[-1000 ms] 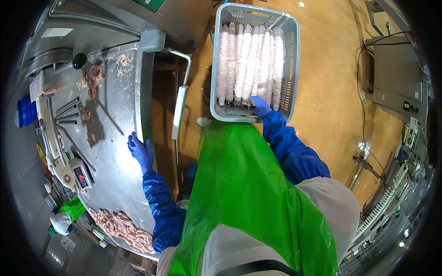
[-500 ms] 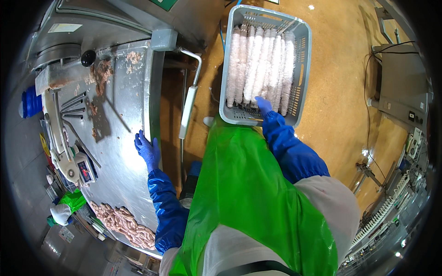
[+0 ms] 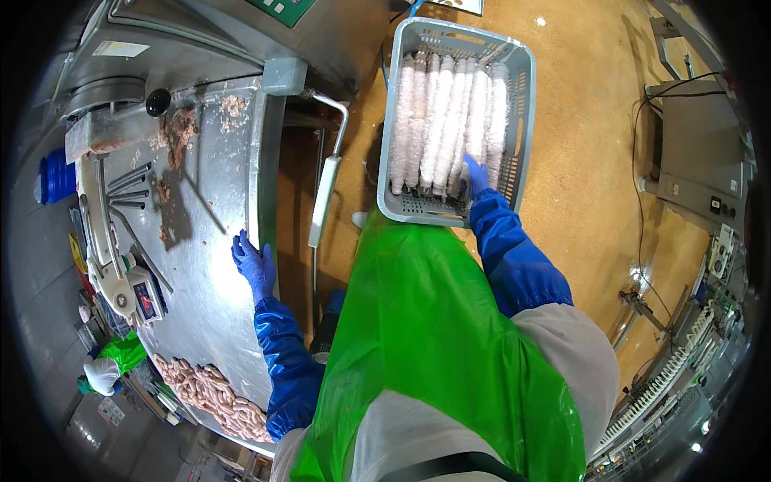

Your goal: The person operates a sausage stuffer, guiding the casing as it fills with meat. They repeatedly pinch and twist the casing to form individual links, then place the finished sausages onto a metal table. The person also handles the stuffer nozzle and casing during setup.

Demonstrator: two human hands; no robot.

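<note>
A grey plastic crate (image 3: 524,161) stands before me, with several long white ruffled sticks (image 3: 440,120), which look like shirred sausage casings, lying side by side in it. My right hand (image 3: 478,175), in a blue glove, is at the near ends of the right-hand sticks. Its thumb and a finger show apart, touching the sticks; the other fingers are hard to see. On the near edge of a steel table (image 3: 217,281) rests my left hand (image 3: 255,265), also gloved, fingers spread and holding nothing. A heap of pale linked sausages (image 3: 213,398) lies farther down the table.
A lever with a white pad (image 3: 324,201) sticks out between table and crate. Metal tubes (image 3: 128,189), meat scraps (image 3: 181,136) and a machine arm with a display (image 3: 146,299) are on the table's left. A steel cabinet (image 3: 699,161) stands right; another person (image 3: 112,365) is far left.
My right hand has shifted a little to the right and up over the sticks. The crate sits slightly lower and more left in view. My left hand has stayed on the table edge.
</note>
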